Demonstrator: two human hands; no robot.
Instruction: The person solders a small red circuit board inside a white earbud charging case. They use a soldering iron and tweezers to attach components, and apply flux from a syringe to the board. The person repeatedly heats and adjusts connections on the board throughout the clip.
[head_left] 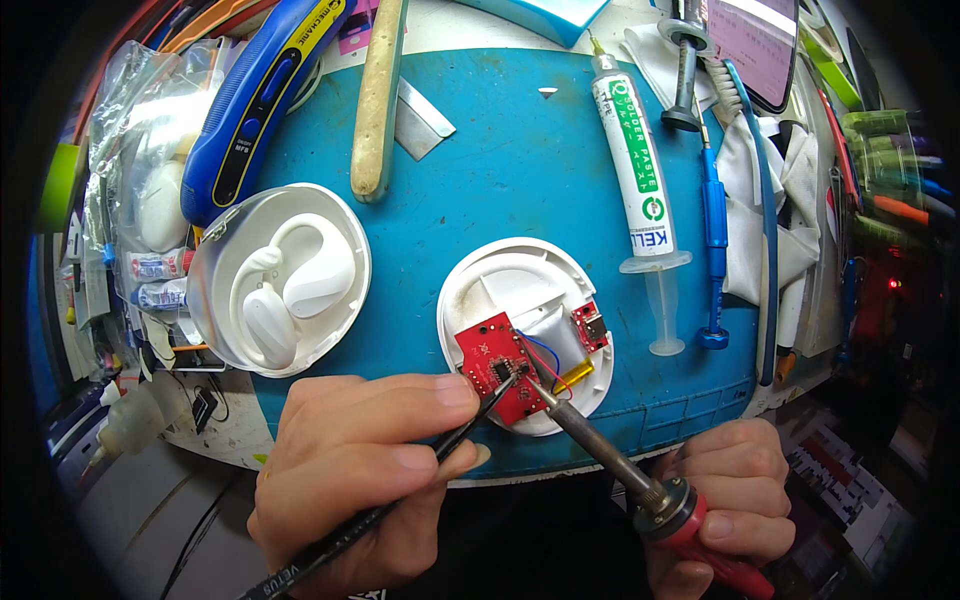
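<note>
My left hand (365,460) is closed on black tweezers (440,445), whose tips rest at a small chip on a red circuit board (485,345). In my right hand (735,485) I grip a soldering iron (600,440) by its red handle. Its tip meets the board's right edge, close to the tweezer tips. The board lies tilted over a round white case half (470,270). Blue and red wires run from it past a silver battery (562,335) with yellow tape. A smaller red board (591,325) sits at the case's right side.
Left stands a white case half (345,250) holding a white earphone. Behind lie a blue cordless tool (255,110), a wooden handle (380,100) and a metal blade (420,125). To the right are a solder paste syringe (635,160), a blue screwdriver (713,220) and a brush (765,200).
</note>
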